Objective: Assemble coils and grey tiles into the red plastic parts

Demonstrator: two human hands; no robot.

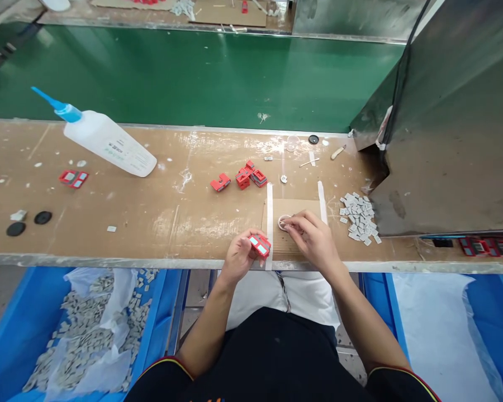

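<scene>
My left hand (240, 258) is closed around a red plastic part (260, 245) with pale rectangular panels, just above the bench's front edge. Over a cardboard pad, my right hand (312, 237) has its fingertips pinched together at a small round white dish (284, 223). Whatever is between those fingertips is too small to make out. Several more red parts (243, 175) lie loose behind my hands. To the right, small grey rectangular pieces (359, 218) form a pile.
A white bottle with a blue nozzle (111, 142) lies at left on the cardboard-covered bench (201, 223). Behind runs a green belt (218, 78). A metal housing (452, 128) blocks the right. Blue bins (161, 301) stand below, the left one holding grey pieces.
</scene>
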